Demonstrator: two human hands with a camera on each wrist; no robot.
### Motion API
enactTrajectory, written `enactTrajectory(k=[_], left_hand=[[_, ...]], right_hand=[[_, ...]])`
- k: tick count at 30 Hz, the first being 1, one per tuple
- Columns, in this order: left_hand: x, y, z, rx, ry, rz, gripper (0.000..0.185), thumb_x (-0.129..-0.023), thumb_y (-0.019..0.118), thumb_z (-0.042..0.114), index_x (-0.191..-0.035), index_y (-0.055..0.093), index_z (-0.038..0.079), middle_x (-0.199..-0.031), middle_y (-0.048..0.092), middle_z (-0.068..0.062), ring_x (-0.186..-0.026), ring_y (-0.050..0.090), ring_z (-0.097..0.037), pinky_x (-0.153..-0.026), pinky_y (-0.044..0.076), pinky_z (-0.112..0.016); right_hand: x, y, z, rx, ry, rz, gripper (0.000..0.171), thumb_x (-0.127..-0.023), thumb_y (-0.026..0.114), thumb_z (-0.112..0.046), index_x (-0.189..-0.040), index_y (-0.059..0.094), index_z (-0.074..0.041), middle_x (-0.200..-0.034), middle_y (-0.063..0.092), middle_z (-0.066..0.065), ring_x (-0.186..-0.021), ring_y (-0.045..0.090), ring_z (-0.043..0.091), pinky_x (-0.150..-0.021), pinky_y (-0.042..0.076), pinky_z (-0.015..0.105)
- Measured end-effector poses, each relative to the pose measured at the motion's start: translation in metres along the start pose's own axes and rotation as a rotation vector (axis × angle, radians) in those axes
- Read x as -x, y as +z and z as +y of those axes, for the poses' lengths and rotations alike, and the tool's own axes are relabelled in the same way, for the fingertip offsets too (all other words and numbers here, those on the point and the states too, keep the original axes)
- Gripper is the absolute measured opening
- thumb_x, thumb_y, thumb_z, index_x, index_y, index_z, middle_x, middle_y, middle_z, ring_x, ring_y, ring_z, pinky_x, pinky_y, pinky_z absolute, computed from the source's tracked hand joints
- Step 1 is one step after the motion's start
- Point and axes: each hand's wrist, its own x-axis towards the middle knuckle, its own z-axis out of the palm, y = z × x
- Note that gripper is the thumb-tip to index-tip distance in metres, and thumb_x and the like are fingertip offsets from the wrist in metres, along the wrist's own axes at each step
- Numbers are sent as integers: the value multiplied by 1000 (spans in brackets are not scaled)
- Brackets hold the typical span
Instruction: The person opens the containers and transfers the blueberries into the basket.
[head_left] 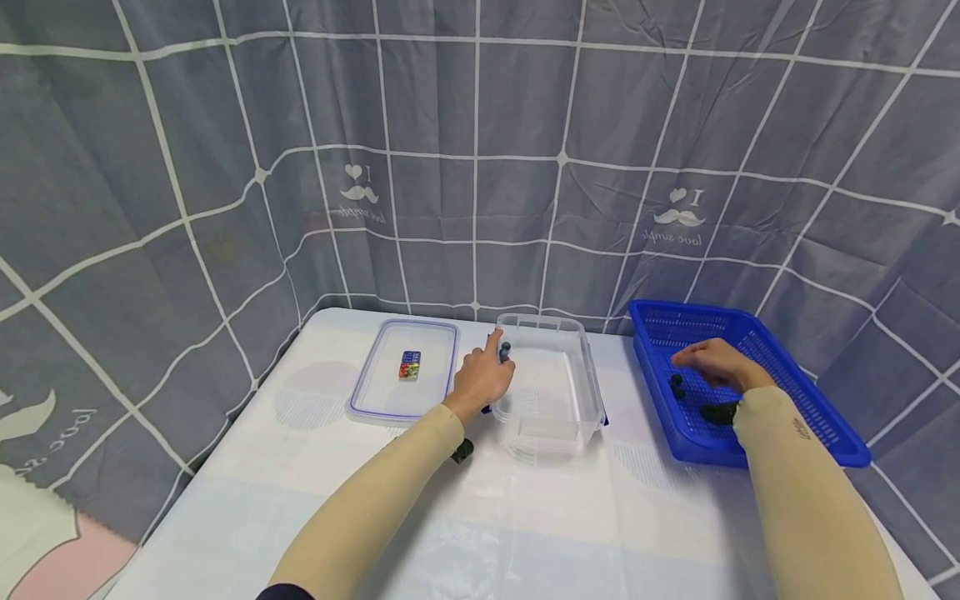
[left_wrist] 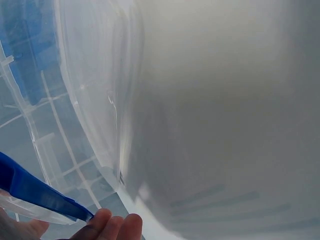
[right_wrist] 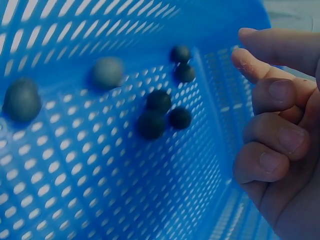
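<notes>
Head view: the left hand pinches a small dark ball at the rim of the clear plastic container on the table. The right hand hovers in the perforated blue basket.

Left wrist: translucent ribbed plastic fills the view.

Right wrist: loosely curled fingers hold nothing, near round matte balls.
</notes>
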Motion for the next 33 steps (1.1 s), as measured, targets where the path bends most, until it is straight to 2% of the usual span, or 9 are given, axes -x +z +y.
enactTrajectory(k=[6,16,20,25,28,33], left_hand=[[1,0,1,6,-2,0,64,-101,44,39,-161,23,33,-141,53,-20,-131,50,-38,-91,48,-55],[0,1,1,-2,0,3,64,-101,44,39,-161,23,32,-141,52,-20,-131,50,-38,-92,48,-56],[0,1,0,-1,7,3,64,-101,44,39,-161,23,31,-140,53,-20,-129,51,-38,-90,49,-55],[0,1,-1,2,9,7,64,-101,44,38,-161,24,31,-140,53,-20,-129,51,-38,-90,48,-55],[0,1,-2,4,12,9,64,-100,45,38,-161,24,31,-140,53,-20,-129,51,-38,-89,48,-55],[1,0,-1,5,16,7,67,-98,48,35,-161,24,30,-136,55,-20,-125,53,-37,-84,49,-54]], right_hand=[[-4,1,-24,33,-28,9,54,-99,64,-32,-135,57,7,-54,36,-9,-46,31,8,-50,33,29],[-11,10,-62,43,-127,38,52,-99,64,-34,-136,59,2,-62,42,-9,-45,34,8,-49,36,28],[-14,19,-75,23,-141,38,47,-100,62,-33,-134,62,1,-58,37,-9,-46,32,8,-50,34,27],[-19,34,-90,-53,-154,8,43,-101,62,-29,-131,62,1,-58,34,-9,-48,29,9,-51,31,26],[-25,44,-97,-96,-169,-15,41,-101,62,-26,-132,62,2,-64,39,-8,-51,29,9,-54,32,25],[-34,61,-109,-145,-186,-62,43,-102,60,-24,-137,58,2,-63,37,-7,-53,28,11,-57,33,27]])
